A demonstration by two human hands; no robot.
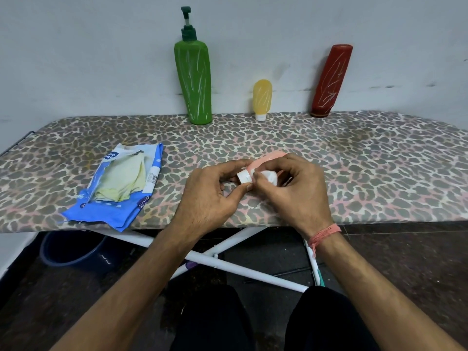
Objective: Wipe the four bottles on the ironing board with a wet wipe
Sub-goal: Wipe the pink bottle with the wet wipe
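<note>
Left hand [210, 196] pinched the white cap end of the pink bottle [263, 160], held low over the near edge of the ironing board [379, 160], while my right hand [296, 188] had its fingers [257, 176] clamped on a balled wet wipe [269, 176] pressed against the bottle by the cap. I judged this the wiping of one bottle; the green pump bottle [193, 79], yellow bottle [262, 97] and red bottle [331, 79] stood against the wall, streaks showing. Next move, as I read it: set the pink one down and reach for another, keeping hold of the wipe.
</note>
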